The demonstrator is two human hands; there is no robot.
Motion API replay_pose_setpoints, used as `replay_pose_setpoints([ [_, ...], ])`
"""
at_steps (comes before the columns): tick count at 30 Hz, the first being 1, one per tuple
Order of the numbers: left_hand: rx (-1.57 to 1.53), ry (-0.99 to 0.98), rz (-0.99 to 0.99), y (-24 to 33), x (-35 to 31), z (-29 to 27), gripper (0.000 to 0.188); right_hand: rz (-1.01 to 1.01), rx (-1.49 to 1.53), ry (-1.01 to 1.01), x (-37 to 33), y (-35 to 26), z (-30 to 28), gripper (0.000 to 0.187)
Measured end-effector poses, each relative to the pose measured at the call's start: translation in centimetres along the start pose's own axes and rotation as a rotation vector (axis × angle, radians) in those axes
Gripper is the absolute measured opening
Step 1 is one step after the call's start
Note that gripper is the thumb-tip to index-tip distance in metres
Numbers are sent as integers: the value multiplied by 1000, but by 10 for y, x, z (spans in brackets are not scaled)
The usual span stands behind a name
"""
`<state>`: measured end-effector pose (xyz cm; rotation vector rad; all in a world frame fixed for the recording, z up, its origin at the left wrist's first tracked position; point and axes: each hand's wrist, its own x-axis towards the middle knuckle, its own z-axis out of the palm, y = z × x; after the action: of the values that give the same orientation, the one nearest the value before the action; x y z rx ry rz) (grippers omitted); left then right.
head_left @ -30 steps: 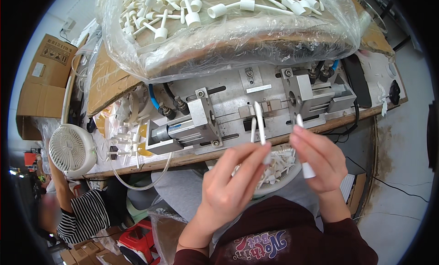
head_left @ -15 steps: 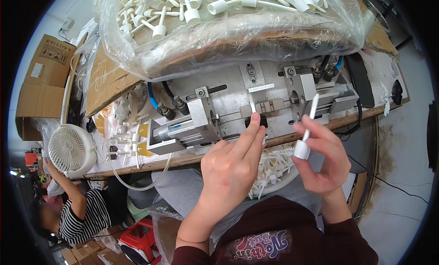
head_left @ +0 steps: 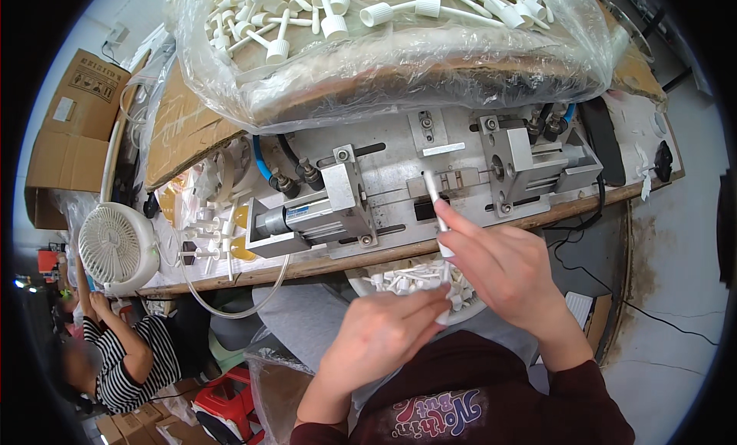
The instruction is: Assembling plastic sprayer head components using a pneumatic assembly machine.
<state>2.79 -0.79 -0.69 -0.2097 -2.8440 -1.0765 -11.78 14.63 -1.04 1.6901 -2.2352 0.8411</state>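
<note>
A white stick point(head_left: 431, 188) is pinched between the thumb and fingers of the right hand point(head_left: 503, 272). From this grip, its long axis is pointed forward and slightly to the left; its tip is seen at a small metal block point(head_left: 458, 179), but whether the two are touching cannot be told. The block is placed nearer to the right hand than to the left hand point(head_left: 384, 337), by whose closed fingers a second white piece point(head_left: 443, 317) is held, lower and leftward of the right grip. Sideways, the right grip is bounded by a left metal cylinder point(head_left: 311, 215) and a right metal cylinder point(head_left: 537, 165). Nearer to the body, a bowl point(head_left: 465, 315) of white pieces is partly covered by the left hand.
</note>
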Motion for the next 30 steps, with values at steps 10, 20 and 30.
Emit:
replay_pose_setpoints([
  [10, -70, -236, -107, -23, -19, 76, 26, 67, -169, -124, 25, -15, -2, 21],
  [20, -30, 297, -588, -57, -60, 87, 45, 141, 179, 142, -64, -5, 34, 32],
  [30, 507, 352, -590, -130, -91, 118, 38, -251, 136, -496, -153, -26, 126, 41],
])
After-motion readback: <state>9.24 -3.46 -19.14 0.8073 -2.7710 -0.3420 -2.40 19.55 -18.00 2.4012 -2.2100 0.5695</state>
